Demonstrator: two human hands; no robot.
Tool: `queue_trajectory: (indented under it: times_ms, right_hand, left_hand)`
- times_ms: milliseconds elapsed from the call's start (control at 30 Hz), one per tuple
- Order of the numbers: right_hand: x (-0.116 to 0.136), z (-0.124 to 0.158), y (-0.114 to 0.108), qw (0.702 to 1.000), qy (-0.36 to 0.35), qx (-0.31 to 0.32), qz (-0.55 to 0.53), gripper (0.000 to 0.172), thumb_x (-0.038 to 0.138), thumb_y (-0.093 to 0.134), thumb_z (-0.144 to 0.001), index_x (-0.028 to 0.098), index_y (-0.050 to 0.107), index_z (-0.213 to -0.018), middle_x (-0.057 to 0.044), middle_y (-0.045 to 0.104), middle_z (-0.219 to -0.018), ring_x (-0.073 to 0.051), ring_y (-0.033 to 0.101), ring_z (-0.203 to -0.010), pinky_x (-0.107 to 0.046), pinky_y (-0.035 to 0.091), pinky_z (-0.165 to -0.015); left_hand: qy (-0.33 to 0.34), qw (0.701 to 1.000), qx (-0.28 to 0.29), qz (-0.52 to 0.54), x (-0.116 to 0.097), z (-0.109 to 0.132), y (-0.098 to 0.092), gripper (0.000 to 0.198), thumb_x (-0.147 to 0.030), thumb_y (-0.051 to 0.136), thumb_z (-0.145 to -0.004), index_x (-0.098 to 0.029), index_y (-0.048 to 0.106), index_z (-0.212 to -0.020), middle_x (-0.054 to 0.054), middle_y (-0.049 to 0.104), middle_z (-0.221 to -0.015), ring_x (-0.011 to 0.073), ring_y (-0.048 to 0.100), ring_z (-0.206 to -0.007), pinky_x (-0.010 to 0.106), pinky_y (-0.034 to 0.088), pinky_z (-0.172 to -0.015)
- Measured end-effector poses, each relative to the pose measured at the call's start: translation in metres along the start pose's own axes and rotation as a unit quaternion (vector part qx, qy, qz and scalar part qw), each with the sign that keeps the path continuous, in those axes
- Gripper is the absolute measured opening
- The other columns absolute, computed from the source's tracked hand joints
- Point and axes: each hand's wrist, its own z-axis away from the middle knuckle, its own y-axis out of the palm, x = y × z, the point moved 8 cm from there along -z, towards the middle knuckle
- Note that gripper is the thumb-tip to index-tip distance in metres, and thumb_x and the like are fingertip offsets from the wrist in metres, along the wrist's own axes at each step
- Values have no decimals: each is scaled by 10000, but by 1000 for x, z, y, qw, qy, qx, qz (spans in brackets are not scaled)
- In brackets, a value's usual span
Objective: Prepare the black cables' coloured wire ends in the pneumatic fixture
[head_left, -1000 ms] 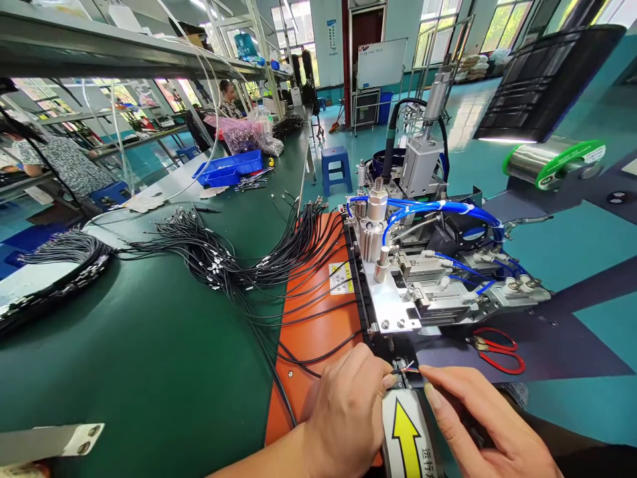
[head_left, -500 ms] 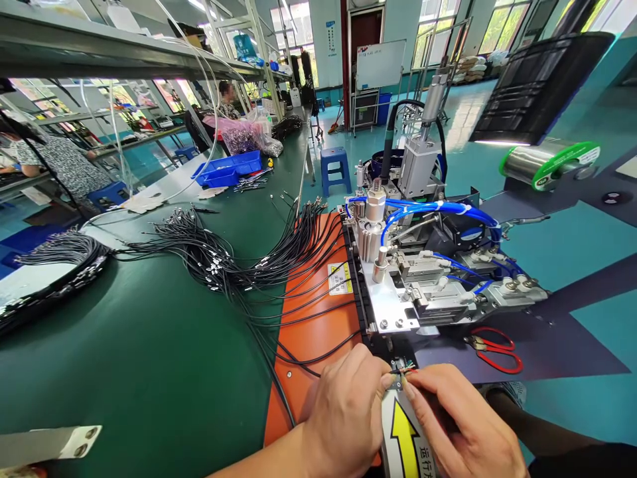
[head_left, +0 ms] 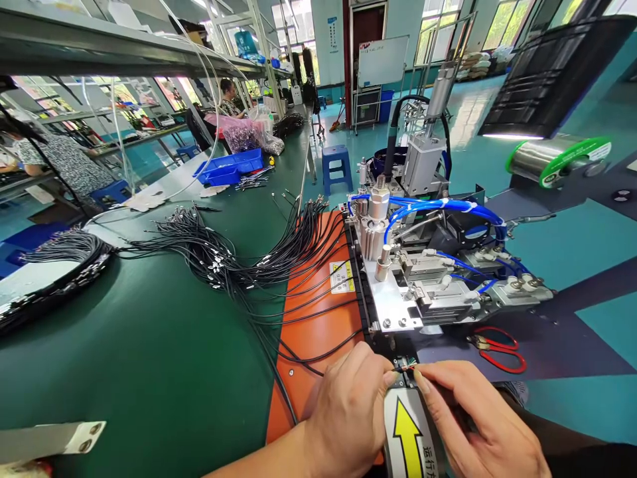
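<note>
While cables (head_left: 213, 255) sprawl, the table (head_left: 164, 358) looks green; the floor (head_left: 468, 159), teal.

White plate (head_left: 395, 458) — a yellow arrow (head_left: 409, 441), characters "运行" (head_left: 428, 457) beside it.

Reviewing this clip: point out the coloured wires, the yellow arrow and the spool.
Wires (head_left: 408, 366): head view, on their coloured strands.
Arrow (head_left: 408, 433): head view, on its yellow head.
Spool (head_left: 531, 160): head view, on its silver winding.
</note>
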Motion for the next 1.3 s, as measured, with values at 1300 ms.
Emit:
queue_trajectory:
  times_ms: [1300]
  right_hand:
    - [-39, -2, 31, 895, 236, 238, -293, 304, 444, 464, -1046, 209, 554, -877, 3, 502, -857, -140, 477, -805, -224, 440, -746]
  left_hand:
    - [89, 993, 48, 58, -15, -2, 0, 197, -194, 464, -1012, -160, 658, -1023, 57, 546, -786, 166, 502, -705, 278, 378, -608]
